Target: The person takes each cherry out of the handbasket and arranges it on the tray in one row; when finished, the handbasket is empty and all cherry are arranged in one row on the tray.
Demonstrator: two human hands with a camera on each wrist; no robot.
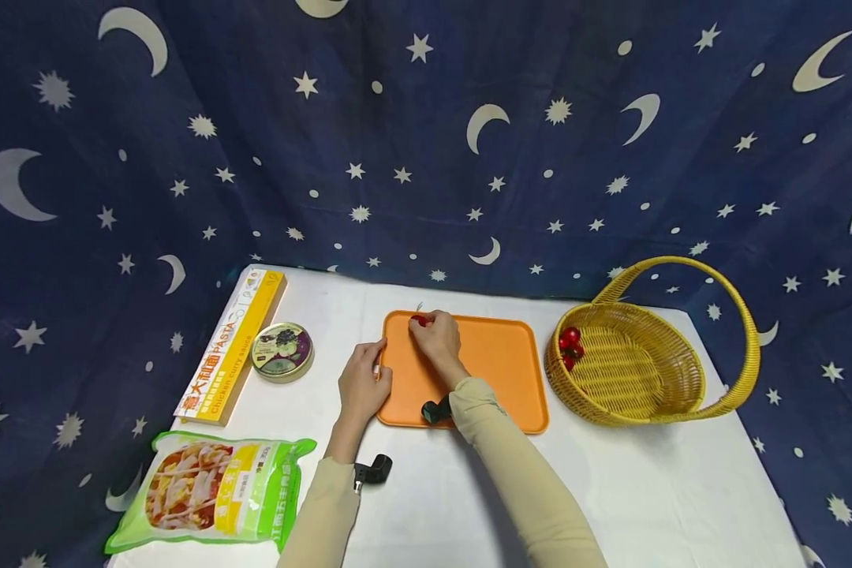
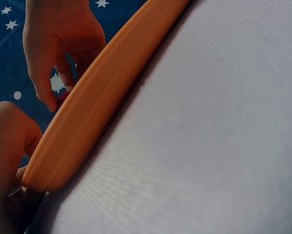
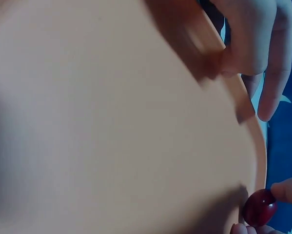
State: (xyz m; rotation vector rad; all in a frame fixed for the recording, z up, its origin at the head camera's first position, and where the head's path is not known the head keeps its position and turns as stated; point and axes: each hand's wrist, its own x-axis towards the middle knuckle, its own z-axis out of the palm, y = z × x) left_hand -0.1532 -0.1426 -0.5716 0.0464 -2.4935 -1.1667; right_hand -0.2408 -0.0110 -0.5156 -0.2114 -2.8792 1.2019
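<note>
An orange tray (image 1: pixel 497 371) lies on the white table. My left hand (image 1: pixel 362 383) grips its left rim, thumb on the inner side and fingers outside in the right wrist view. Over the tray's far left corner, my right hand (image 1: pixel 438 339) pinches a glossy dark red cherry (image 3: pixel 260 207) between thumb and fingertips. Only a bit of the cherry shows past the fingers in the head view. Several similar red fruits (image 1: pixel 571 338) sit against the left wall inside a yellow woven basket (image 1: pixel 689 402), right of the tray.
The basket's tall handle (image 1: pixel 749 347) arches up on its right. Left of the tray are a round tin (image 1: pixel 282 351), a long pasta box (image 1: pixel 230 347) and a green-edged food bag (image 1: pixel 213 489). A dark blue cloth (image 1: pixel 426 158) with moons and stars hangs behind the table.
</note>
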